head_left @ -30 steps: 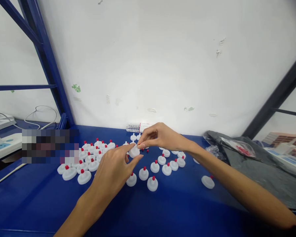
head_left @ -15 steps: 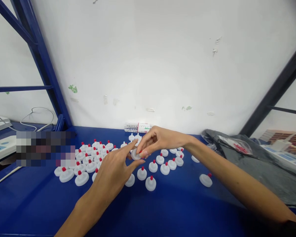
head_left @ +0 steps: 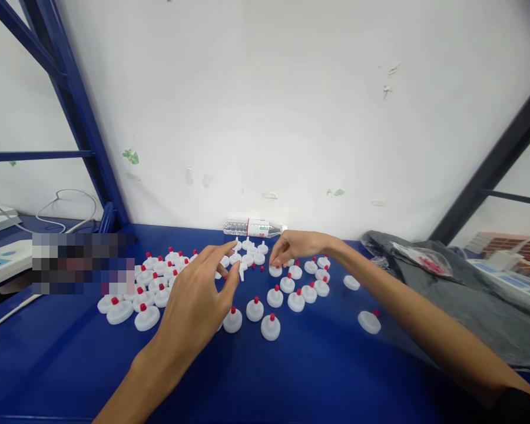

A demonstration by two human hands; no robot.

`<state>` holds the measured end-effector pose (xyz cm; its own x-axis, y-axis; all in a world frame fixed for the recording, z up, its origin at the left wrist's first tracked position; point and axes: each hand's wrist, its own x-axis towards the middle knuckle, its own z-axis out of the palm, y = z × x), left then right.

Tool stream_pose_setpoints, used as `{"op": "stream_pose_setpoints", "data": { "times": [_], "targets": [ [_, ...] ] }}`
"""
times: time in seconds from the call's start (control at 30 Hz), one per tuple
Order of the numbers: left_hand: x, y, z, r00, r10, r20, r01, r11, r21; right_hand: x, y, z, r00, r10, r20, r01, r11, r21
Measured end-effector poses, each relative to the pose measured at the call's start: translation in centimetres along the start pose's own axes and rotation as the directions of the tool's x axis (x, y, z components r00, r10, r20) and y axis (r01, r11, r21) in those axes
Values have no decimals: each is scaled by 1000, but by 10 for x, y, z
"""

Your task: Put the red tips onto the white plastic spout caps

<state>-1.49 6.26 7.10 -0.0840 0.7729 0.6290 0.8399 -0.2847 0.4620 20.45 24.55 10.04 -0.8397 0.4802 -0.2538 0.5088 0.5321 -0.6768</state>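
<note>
Several white round caps with red tips [head_left: 255, 308] stand on the blue table [head_left: 291, 377]. Behind them lie untipped white caps [head_left: 248, 257] and a few loose red tips [head_left: 261, 269]. My left hand [head_left: 198, 297] hovers over the middle of the group. Its thumb and a finger pinch a white cap [head_left: 241, 274] seen edge-on, with the index finger stretched forward. My right hand [head_left: 297, 246] reaches in from the right. Its fingertips are curled down and closed on a red-tipped cap [head_left: 275, 271] that rests on the table.
A clear plastic bottle [head_left: 252, 227] lies against the white wall. A grey plastic bag [head_left: 450, 294] covers the table's right side. One cap [head_left: 370, 321] sits apart near it. Blue frame posts [head_left: 82, 112] rise at the left, with white devices and cables [head_left: 4, 259] beyond.
My hands, joined on one cap a second ago, have separated. The right hand moved right and down onto the table with a red-tipped cap. The left hand stayed central, now pinching a white cap.
</note>
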Motion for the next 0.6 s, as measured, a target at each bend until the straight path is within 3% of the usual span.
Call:
{"op": "stream_pose_setpoints", "data": {
  "times": [0.3, 0.47, 0.6],
  "targets": [
    [0, -1, -2, 1000, -7, 8, 7, 1000, 2, -14, -9, -10, 997, 71, -39, -73, 997, -40],
    [-1, 0, -1, 1000, 2, 19, -1, 1000, -19, -28, -28, -15, 983, 47, -177, -59, 996, -67],
    [-2, 0, 0, 998, 38, 43, -36, 998, -51, -28, -50, -2, 962, -41, -270, 7, 992, -126]
  ]
}}
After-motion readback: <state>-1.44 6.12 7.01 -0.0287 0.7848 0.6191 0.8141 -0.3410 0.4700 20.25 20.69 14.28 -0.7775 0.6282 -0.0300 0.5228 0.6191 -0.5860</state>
